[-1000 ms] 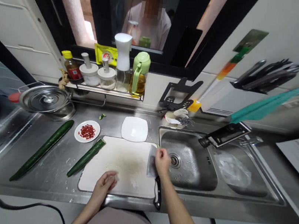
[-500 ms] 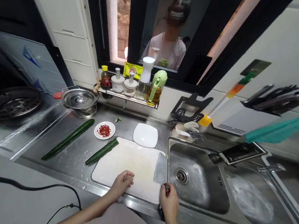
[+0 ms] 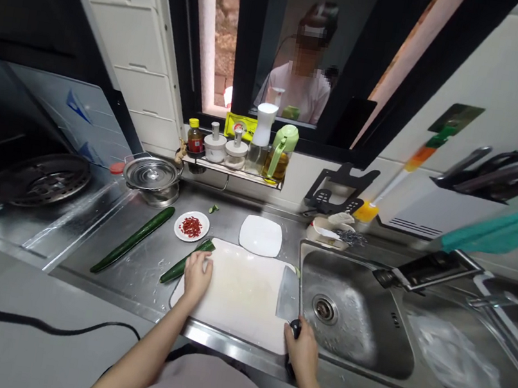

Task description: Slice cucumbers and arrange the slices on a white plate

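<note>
My left hand [image 3: 196,279] is on the shorter cut cucumber [image 3: 173,270], fingers bent over it; the cucumber lies slanted across the left edge of the white cutting board [image 3: 239,295]. My right hand [image 3: 304,351] is closed around the black handle of a cleaver [image 3: 289,294]. Its broad blade lies flat on the board's right side. A longer whole cucumber [image 3: 132,241] rests on the steel counter farther left. Behind the board stand a small white plate of chopped red pieces [image 3: 191,227] and a bare white square plate [image 3: 261,236].
To the right is a steel sink [image 3: 356,325] with a tap and a plastic bag [image 3: 453,359]. A seasoning rack [image 3: 236,168] hangs under the window. A lidded steel pot [image 3: 151,178] stands back left, near a stove [image 3: 42,178]. Small green scraps [image 3: 213,208] lie behind the plates.
My right hand has gone from beside the cleaver's blade down to its handle and gripped it. My left hand has moved from the board's front to the cut cucumber. The view has swung left.
</note>
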### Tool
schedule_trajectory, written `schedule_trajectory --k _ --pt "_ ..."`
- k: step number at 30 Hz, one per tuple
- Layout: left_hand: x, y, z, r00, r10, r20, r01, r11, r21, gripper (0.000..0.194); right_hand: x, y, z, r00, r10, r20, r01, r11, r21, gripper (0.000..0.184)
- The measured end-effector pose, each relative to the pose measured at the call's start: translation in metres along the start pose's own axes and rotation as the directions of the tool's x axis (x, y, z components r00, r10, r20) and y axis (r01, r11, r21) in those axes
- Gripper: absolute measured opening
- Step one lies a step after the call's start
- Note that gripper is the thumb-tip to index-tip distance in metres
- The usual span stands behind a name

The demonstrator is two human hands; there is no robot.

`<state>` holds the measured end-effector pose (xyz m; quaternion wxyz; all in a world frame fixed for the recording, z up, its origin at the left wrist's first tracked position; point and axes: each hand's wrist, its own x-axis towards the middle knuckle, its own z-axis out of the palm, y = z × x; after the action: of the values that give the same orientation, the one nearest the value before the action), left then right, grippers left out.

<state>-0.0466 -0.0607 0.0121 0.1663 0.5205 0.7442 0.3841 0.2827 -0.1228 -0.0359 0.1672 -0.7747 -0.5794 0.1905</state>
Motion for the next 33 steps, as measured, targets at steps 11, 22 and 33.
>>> schedule_trajectory --k 11,22,33 --pt "0.029 -0.023 0.003 0.999 -0.031 0.043 0.007 0.882 0.471 0.046 -0.016 -0.019 -0.022 0.999 0.044 -0.025 -0.042 0.994 0.102 0.032" --pt "0.041 -0.026 -0.005 0.961 -0.115 0.25 -0.053 0.814 0.578 0.051 -0.021 -0.035 -0.035 0.999 0.033 0.023 -0.036 0.982 0.187 0.037" --pt "-0.018 0.001 -0.003 0.804 0.074 0.59 -0.345 0.867 0.36 0.054 -0.02 -0.066 -0.033 0.977 -0.039 0.212 0.064 0.992 -0.113 0.043"
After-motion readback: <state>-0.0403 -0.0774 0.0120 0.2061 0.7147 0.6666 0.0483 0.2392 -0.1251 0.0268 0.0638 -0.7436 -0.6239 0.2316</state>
